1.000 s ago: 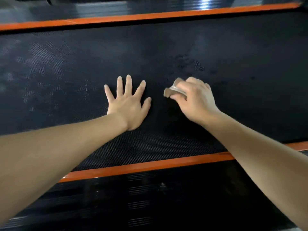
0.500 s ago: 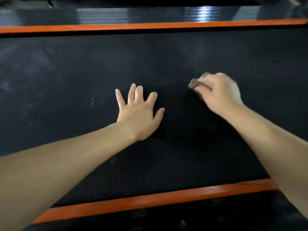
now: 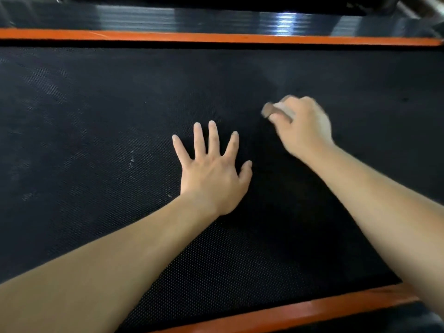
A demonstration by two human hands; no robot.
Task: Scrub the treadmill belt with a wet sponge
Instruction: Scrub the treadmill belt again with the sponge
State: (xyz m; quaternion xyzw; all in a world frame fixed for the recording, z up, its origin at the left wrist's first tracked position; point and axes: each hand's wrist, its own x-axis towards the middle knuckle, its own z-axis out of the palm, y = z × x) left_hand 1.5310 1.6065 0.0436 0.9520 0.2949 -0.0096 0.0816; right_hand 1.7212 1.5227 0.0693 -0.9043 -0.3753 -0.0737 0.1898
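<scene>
Right of centre on the treadmill belt point(image 3: 96, 104), the right hand point(image 3: 302, 131), fingers curled round the sponge point(image 3: 276, 109) (blurred, evidently mid-stroke), has pushed it farther from the left hand point(image 3: 213, 171) than a second ago. That left hand stays flat, fingers spread, bracing. Scrubbing seems underway, with the pale-marked left stretch apparently untreated.

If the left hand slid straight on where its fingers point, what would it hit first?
Only bare belt lies ahead of the left hand; the sponge sits off right. First, probably, the far orange strip.
</scene>
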